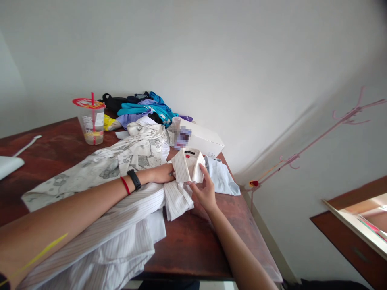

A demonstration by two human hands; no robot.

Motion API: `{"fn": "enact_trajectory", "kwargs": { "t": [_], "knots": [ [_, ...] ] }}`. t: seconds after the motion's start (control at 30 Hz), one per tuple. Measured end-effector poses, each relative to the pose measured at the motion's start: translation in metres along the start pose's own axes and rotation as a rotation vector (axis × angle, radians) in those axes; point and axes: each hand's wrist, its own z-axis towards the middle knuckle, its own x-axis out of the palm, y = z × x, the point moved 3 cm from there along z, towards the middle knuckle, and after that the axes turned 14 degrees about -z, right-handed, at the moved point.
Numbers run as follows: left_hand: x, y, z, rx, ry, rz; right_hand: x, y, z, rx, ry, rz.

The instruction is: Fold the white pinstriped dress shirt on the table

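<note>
A white shirt with thin stripes (pixel 121 217) stretches across the table from the lower left, its collar (pixel 183 171) raised at the middle with a dark neck label inside. At the collar's right front, my right hand (pixel 205 189) pinches the edge between thumb and fingers. My left hand (pixel 163 173), with a black band and a red cord at the wrist, is at the collar's left side; its fingertips are partly hidden behind the cloth. Beyond that arm lies a white printed garment (pixel 121 155). Just right of the collar rests a folded pale blue cloth (pixel 222 177).
A plastic cup with a red straw (pixel 93 125) stands at the back left. Blue, purple and black clothes (pixel 145 106) are heaped by the wall, beside a white box (pixel 201 139). A pink coat stand (pixel 320 129) leans right of the dark wooden table (pixel 193 245).
</note>
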Motion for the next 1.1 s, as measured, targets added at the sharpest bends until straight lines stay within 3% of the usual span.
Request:
{"fn": "enact_trajectory", "kwargs": {
  "t": [0.27,0.4,0.53,0.67,1.1],
  "knots": [
    [-0.016,0.012,0.006,-0.102,-0.219,-0.316,-0.002,0.001,0.002,-0.049,0.006,-0.027],
    [-0.016,0.003,0.005,-0.121,-0.198,-0.582,-0.002,-0.002,0.001,-0.075,0.031,-0.081],
    [-0.013,-0.012,0.002,-0.059,-0.150,-0.535,-0.001,-0.002,0.000,-0.090,0.065,-0.094],
    [-0.013,-0.013,0.001,-0.083,-0.195,-0.573,0.001,-0.004,-0.001,-0.086,0.063,-0.033],
    [-0.013,-0.016,0.001,-0.010,-0.220,-0.595,-0.012,-0.016,0.011,0.171,-0.091,0.174]
  ]
}}
